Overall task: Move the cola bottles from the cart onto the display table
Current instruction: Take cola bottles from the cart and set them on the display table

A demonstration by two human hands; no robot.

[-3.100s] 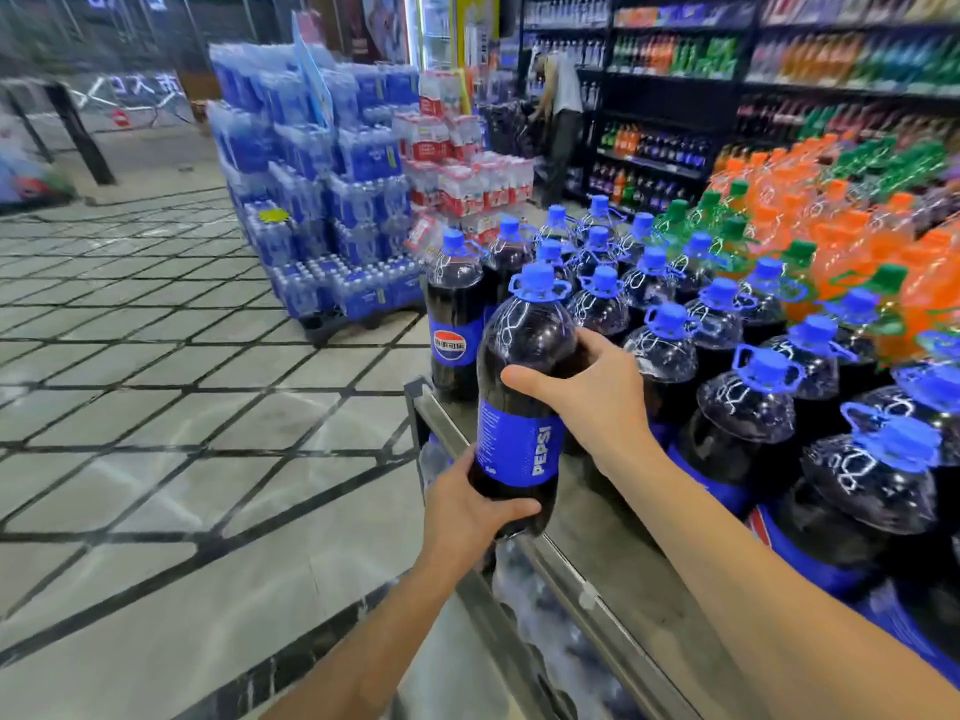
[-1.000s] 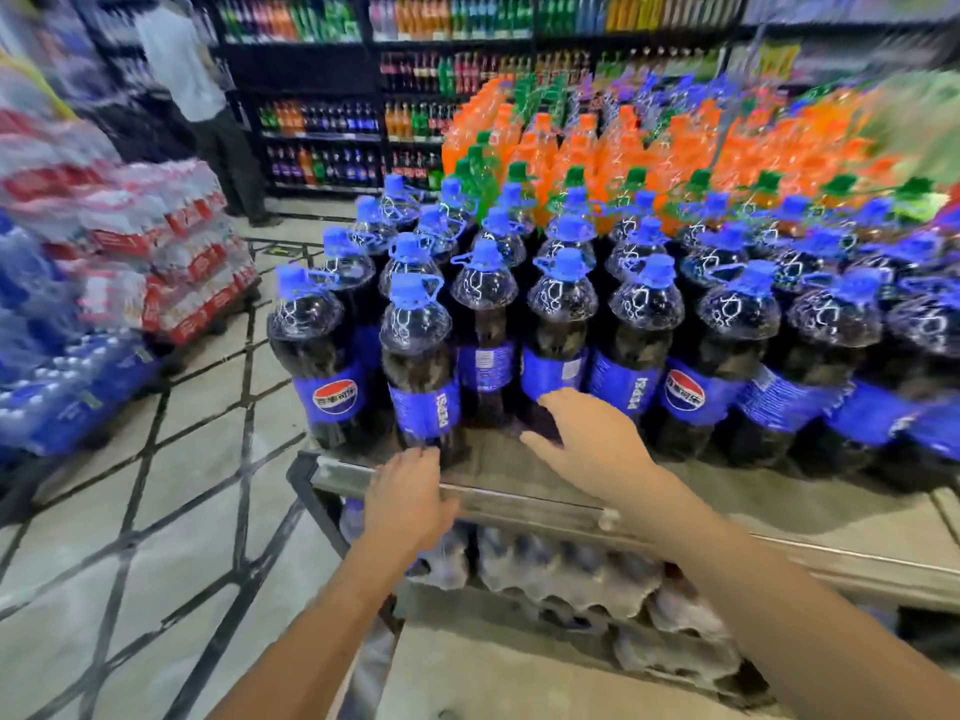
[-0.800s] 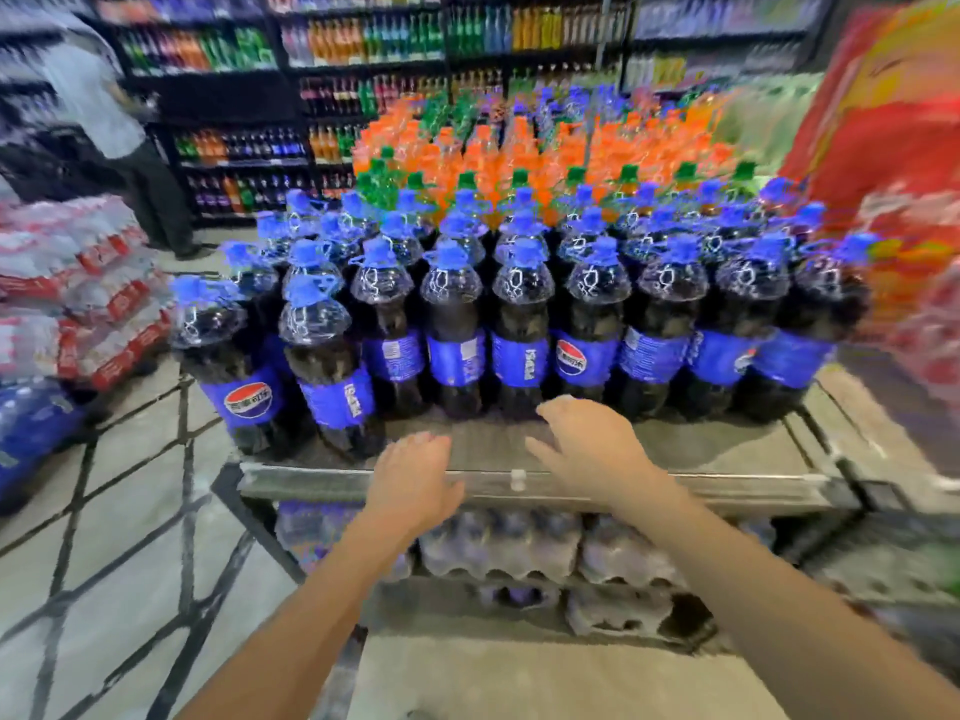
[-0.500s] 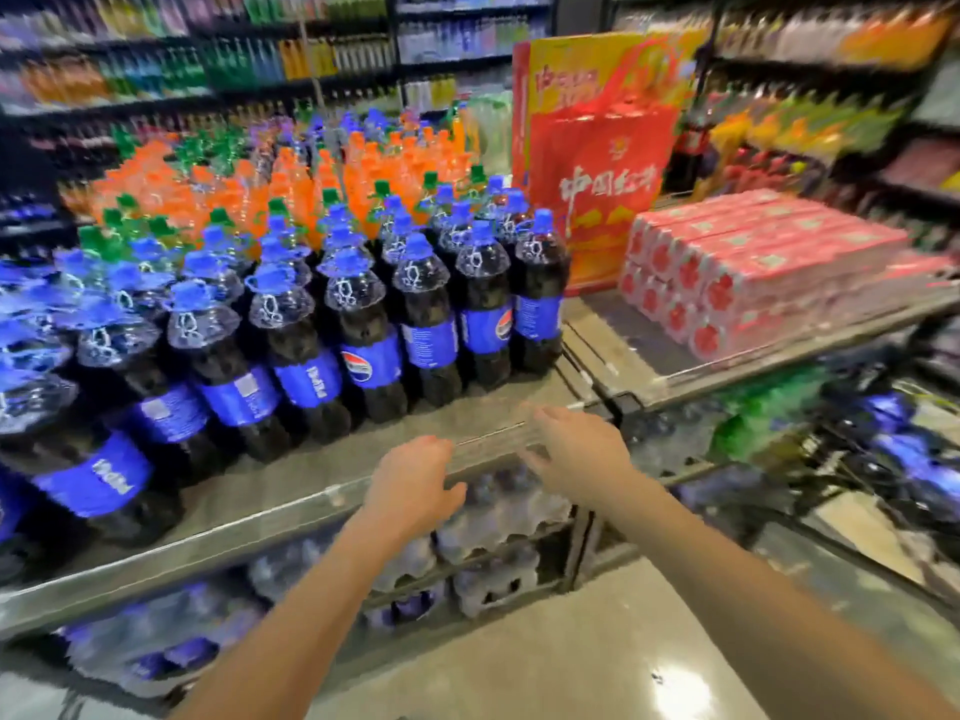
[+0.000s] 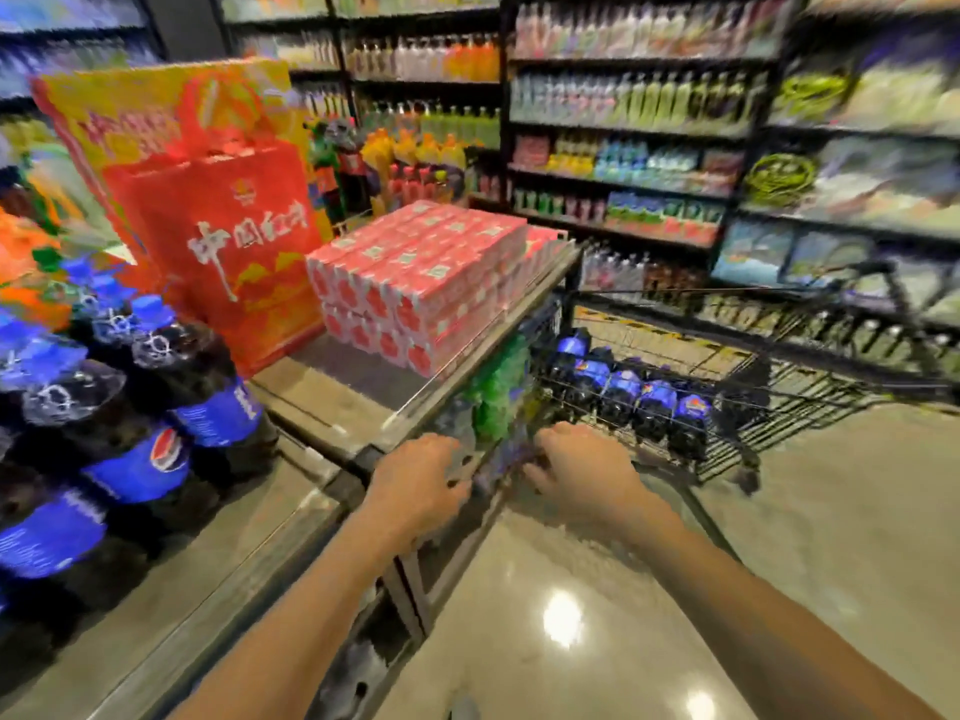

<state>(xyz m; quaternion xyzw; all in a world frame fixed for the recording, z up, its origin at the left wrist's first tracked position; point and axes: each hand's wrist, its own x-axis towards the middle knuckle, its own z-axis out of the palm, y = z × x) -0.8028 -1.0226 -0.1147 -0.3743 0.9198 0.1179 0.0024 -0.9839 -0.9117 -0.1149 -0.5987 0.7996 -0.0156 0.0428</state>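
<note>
Dark cola bottles with blue caps and blue labels (image 5: 130,407) stand packed on the steel display table (image 5: 291,511) at the left. A black wire cart (image 5: 779,402) stands at the right, and a row of cola bottles (image 5: 628,397) lies in its basket. My left hand (image 5: 415,485) and my right hand (image 5: 582,470) hover side by side over the table's corner, both holding nothing, fingers loosely spread. The cart's bottles lie just beyond my right hand. The whole view is blurred by motion.
Red boxed packs (image 5: 421,283) are stacked on the adjoining table, with a red gift bag (image 5: 228,252) behind the cola. Orange soda bottles (image 5: 26,262) stand at the far left. Drink shelves (image 5: 623,122) line the back. Shiny floor (image 5: 805,511) lies ahead of the cart.
The view has swung right from the cola display to the cart. My hands let go of the placed bottle and travelled with the view, holding nothing.
</note>
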